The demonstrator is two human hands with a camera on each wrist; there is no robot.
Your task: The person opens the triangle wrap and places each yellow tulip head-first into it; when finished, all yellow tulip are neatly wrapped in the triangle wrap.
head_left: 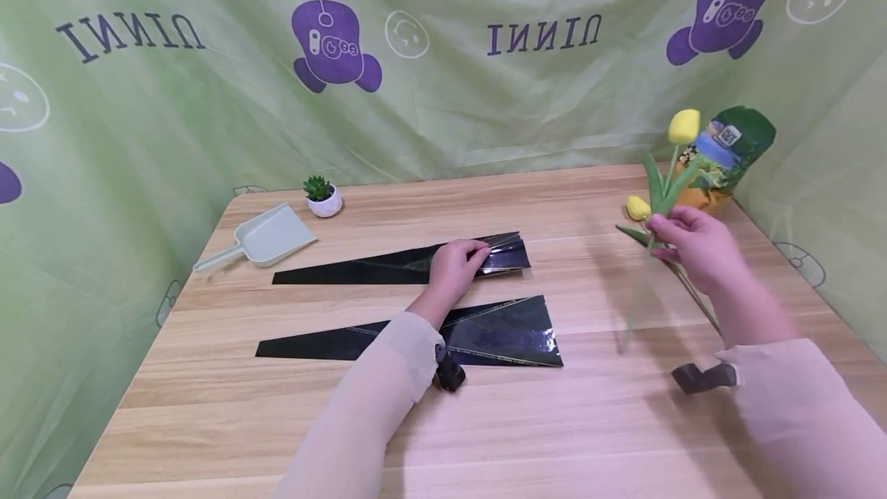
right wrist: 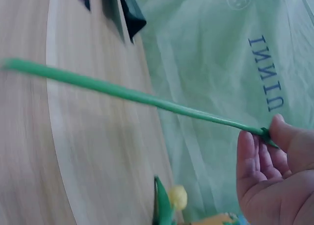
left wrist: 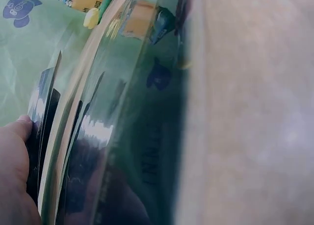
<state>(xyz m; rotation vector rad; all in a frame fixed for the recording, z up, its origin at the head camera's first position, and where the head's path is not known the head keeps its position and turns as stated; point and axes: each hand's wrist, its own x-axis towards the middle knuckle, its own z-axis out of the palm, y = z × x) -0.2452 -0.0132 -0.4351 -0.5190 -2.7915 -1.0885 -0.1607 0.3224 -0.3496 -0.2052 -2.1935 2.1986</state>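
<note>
My right hand [head_left: 700,249] pinches an artificial yellow tulip [head_left: 684,127] by the upper stem, near its green leaves, and holds it upright above the table. In the right wrist view its long green stem [right wrist: 122,91] runs out from thumb and fingers. A second yellow tulip [head_left: 637,209] lies beneath on the table. My left hand [head_left: 453,268] pinches a glossy black tapered flower sleeve [head_left: 353,269] near its wide right end, which stands slightly raised. Nearer me lies another black flower sleeve [head_left: 499,333], flat and partly under my left forearm.
A pale green dustpan [head_left: 270,236] lies at the back left, beside a small succulent in a white pot [head_left: 326,202]. At the back right stands a colourful printed bag [head_left: 731,149]. Green printed cloth [head_left: 443,114] hangs behind the wooden table [head_left: 208,406].
</note>
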